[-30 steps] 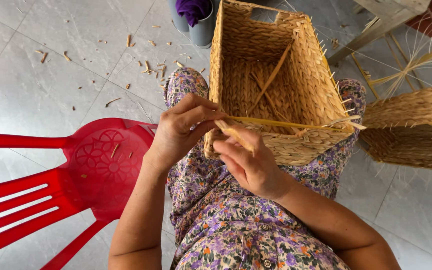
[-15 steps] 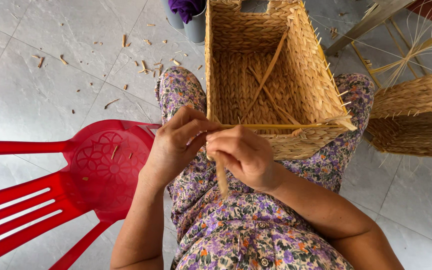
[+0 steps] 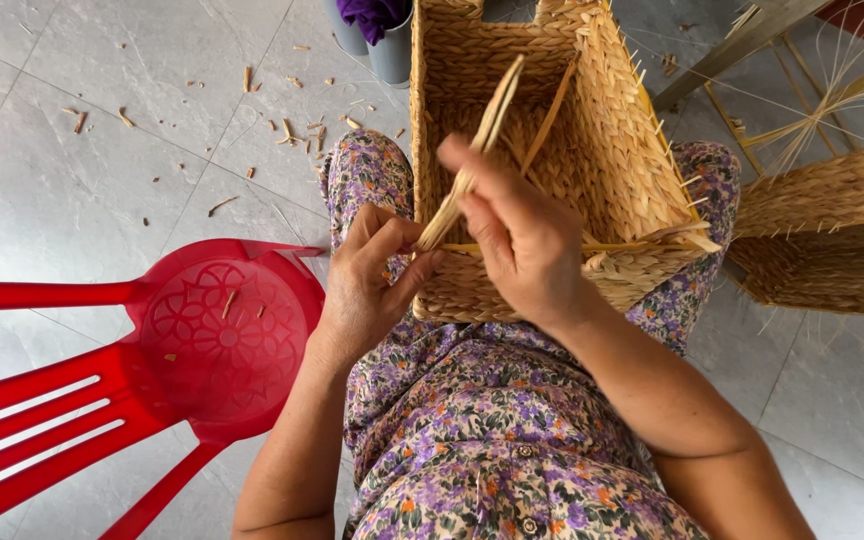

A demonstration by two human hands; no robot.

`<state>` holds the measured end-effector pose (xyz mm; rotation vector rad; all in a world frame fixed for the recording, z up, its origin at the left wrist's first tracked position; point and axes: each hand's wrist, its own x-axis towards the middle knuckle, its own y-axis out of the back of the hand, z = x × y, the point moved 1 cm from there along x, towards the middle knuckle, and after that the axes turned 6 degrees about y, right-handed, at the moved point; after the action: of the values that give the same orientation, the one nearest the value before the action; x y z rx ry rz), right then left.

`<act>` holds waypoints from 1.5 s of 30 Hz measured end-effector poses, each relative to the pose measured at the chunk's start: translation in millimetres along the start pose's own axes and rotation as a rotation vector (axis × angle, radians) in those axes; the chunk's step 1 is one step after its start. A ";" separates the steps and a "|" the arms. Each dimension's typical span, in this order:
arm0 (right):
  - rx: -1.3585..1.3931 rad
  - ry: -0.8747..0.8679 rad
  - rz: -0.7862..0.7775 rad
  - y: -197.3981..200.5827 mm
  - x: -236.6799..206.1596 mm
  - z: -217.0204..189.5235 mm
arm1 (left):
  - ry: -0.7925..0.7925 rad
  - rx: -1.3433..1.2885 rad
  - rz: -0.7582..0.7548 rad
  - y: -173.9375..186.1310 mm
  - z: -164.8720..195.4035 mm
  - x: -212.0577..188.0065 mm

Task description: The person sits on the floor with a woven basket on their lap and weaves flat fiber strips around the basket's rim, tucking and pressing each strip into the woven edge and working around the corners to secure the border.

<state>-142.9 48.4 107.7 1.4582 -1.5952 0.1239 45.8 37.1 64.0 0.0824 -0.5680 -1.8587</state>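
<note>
A rectangular woven straw basket (image 3: 612, 150) rests on my lap, its open top facing me. My right hand (image 3: 517, 240) is closed on a flat pale straw strand (image 3: 482, 140) that rises up and away over the basket's left part. My left hand (image 3: 372, 280) pinches the basket's near left corner, where the strand's lower end meets the yellow rim. I wear a floral purple garment (image 3: 492, 420).
A red plastic chair (image 3: 192, 340) lies tipped on the grey tiled floor at my left. Another woven basket (image 3: 832, 230) with loose straw ends stands at the right. Straw scraps (image 3: 292, 130) litter the floor. Grey containers (image 3: 382, 40) with purple cloth stand behind the basket.
My right hand has lifted from below the basket's rim and now pulls the strand upward over the basket. My left hand stays at the corner.
</note>
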 end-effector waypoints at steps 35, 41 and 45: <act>0.323 -0.611 -0.313 -5.4 10.3 58.6 | 0.120 -0.010 0.028 -16.8 2.3 -7.2; 0.342 -0.617 -0.300 -7.5 7.1 57.5 | 0.128 -0.033 0.029 -17.8 1.6 -7.7; 0.380 -0.640 -0.307 -8.4 6.3 58.9 | 0.138 -0.028 0.026 -18.0 1.0 -7.8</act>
<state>-167.5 4.6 75.1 2.1745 -1.8826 -0.2572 32.6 49.0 55.7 0.1823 -0.4460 -1.8194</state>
